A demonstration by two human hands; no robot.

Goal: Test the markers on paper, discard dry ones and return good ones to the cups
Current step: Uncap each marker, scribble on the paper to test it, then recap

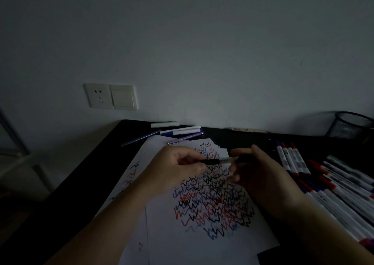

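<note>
Dim surface (85, 175) carries heavily scribbled paper (202, 248); above it, left hand (178, 163) and right hand (257, 169) pinch one marker (220, 161), many untested beside it.

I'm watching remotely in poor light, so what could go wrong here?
The left hand and right hand hold a black-capped pen above the scribbled white paper; dim light could hide faint ink. The red- and blue-capped white markers lie loose at right, so tested and untested ones could mix.
</note>
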